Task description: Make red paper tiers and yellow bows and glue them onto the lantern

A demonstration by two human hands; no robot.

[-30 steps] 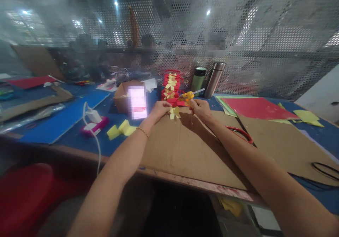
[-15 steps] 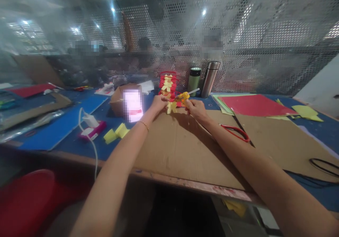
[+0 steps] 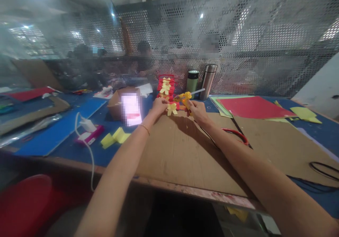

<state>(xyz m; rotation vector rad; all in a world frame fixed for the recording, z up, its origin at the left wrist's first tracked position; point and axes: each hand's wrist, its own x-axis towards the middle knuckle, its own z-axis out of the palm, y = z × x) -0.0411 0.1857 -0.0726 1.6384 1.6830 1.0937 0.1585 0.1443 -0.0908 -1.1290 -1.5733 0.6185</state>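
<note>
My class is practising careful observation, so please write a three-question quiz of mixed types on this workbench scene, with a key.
1. Which of the person's hands holds the yellow glue gun?
2. True or false: in the picture, the green flask stands to the left of the steel flask.
3. Choose one. The flower-like cut-outs by the red craft piece are:
A) blue
B) yellow
C) purple

Key:
1. The right hand.
2. True.
3. B.
</note>
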